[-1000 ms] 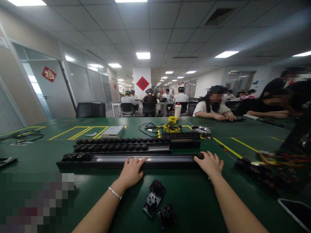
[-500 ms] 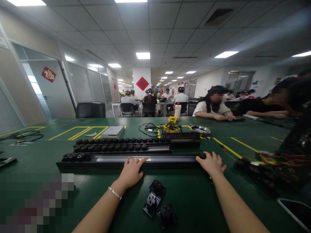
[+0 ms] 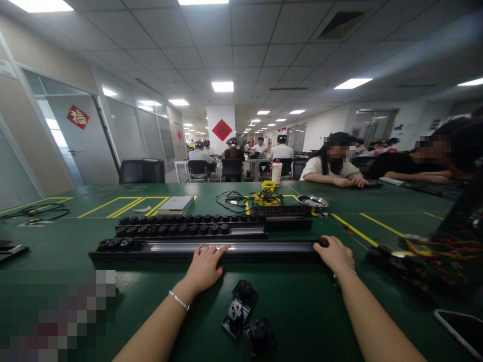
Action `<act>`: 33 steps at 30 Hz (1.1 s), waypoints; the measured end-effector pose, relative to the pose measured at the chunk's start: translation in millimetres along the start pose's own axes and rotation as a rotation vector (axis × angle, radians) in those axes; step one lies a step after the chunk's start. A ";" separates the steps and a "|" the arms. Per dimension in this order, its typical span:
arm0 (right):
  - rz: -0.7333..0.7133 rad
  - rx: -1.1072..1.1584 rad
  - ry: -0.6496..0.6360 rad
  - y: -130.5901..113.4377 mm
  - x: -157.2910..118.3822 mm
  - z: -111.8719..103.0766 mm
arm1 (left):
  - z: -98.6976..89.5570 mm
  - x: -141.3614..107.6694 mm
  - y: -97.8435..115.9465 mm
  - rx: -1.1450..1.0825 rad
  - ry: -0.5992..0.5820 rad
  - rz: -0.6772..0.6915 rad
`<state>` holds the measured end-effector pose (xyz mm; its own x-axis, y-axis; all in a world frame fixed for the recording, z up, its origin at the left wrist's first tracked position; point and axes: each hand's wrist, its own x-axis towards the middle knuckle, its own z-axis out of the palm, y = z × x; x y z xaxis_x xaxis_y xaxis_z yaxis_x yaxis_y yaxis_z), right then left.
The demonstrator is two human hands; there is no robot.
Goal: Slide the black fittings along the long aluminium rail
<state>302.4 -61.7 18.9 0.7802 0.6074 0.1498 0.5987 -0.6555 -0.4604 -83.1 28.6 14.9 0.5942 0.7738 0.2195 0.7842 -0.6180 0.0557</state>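
Note:
A long black rail (image 3: 264, 249) with a shiny metal channel lies crosswise before me, with several round black socket modules (image 3: 119, 243) fitted at its left end. My left hand (image 3: 206, 266) grips the rail's middle, fingers over the top edge and thumb toward the front. At the rail's right end, my right hand (image 3: 338, 256) has its fingers closed round a small black module (image 3: 322, 242), mostly covered by the fingers. Nearer to me, three loose black plug-like modules (image 3: 236, 314) with square plates lie on the green table (image 3: 309, 317).
Behind the rail are two more rails lined with modules (image 3: 169, 230). Farther back are a white box (image 3: 175, 205), black cables (image 3: 230, 198), yellow bins (image 3: 267, 198) and a metal dish (image 3: 313, 201). Wired parts (image 3: 411, 271) lie right; a co-worker (image 3: 332, 166) sits across.
My right hand has shifted a little to the right along the rail's end with the small black module. My left hand stays at the same spot on the rail.

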 end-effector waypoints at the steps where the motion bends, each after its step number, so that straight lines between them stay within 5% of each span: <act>1: 0.004 0.002 0.005 0.1 0.1 0.6 | -0.2 0.0 0.2 0.005 -0.001 -0.001; 33: 0.055 0.199 0.023 18.4 16.8 5.1 | -2.7 -0.2 1.7 0.016 -0.020 -0.010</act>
<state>325.6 -61.3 8.5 0.8159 0.5613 0.1388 0.5095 -0.5845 -0.6314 -82.4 27.0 17.6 0.5900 0.7825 0.1991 0.7926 -0.6083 0.0417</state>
